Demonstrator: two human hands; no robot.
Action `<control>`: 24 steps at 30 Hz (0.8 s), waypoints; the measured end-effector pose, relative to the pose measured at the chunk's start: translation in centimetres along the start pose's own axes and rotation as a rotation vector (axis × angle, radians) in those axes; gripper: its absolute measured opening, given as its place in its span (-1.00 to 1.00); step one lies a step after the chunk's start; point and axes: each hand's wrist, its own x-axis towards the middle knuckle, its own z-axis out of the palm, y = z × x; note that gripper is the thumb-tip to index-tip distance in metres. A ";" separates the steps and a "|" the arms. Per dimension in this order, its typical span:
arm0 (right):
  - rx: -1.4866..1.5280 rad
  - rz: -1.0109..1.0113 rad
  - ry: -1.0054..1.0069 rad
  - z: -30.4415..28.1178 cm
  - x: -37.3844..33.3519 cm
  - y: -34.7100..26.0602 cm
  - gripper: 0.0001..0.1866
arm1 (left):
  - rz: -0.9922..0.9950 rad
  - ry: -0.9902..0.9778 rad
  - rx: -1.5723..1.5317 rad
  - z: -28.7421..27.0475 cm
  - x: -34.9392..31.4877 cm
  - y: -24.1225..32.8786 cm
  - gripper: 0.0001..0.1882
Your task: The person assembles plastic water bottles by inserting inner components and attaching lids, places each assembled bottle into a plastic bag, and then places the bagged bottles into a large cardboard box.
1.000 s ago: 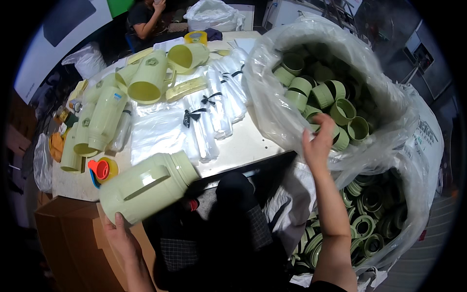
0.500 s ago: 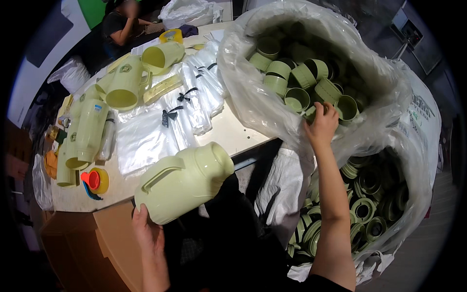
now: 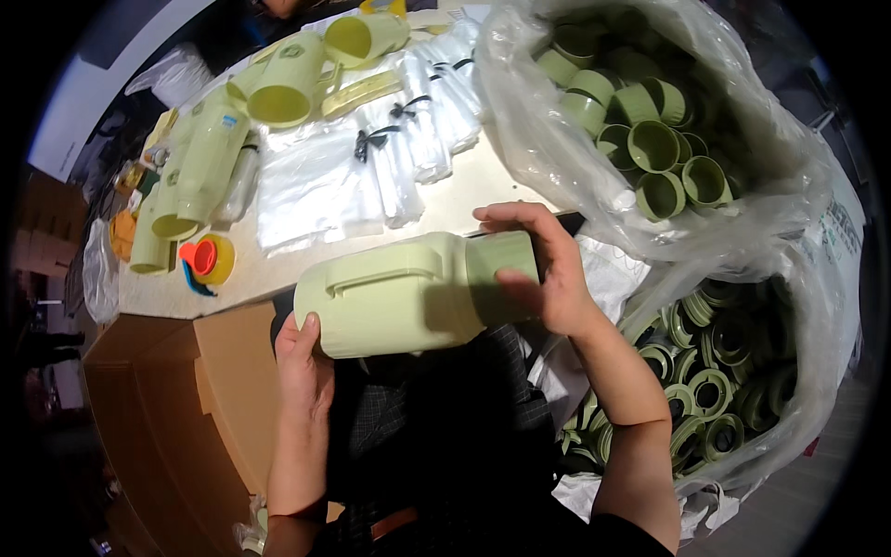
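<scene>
Head view: left hand (image 3: 304,364), half-curled, grips the jug (image 3: 385,302) by its base, apparently leaving the neck clear for the cup (image 3: 494,262) held there by the curved right hand (image 3: 562,278).

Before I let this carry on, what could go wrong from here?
The pale green jug might slip: the left fingers grip it near its base, not by the handle, above the lap. The green cup at its mouth could sit crooked; the right fingers partly cover it, so I can't tell how well it is seated.
</scene>
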 end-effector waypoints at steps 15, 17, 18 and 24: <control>-0.099 0.141 0.422 7.2 -8.7 5.2 -0.46 | 0.535 0.171 0.164 -1.2 -1.5 0.8 -0.60; 0.903 0.560 0.475 13.4 -11.5 5.2 -0.41 | 0.757 0.113 0.232 -0.5 -1.9 4.0 -0.82; 0.589 0.610 0.311 14.8 -13.2 4.5 -0.45 | 0.878 0.002 0.283 -0.2 -1.6 5.7 -0.82; -0.441 0.254 0.442 5.1 -19.3 2.7 -0.74 | 0.582 -0.814 0.775 4.1 -0.5 3.8 -0.65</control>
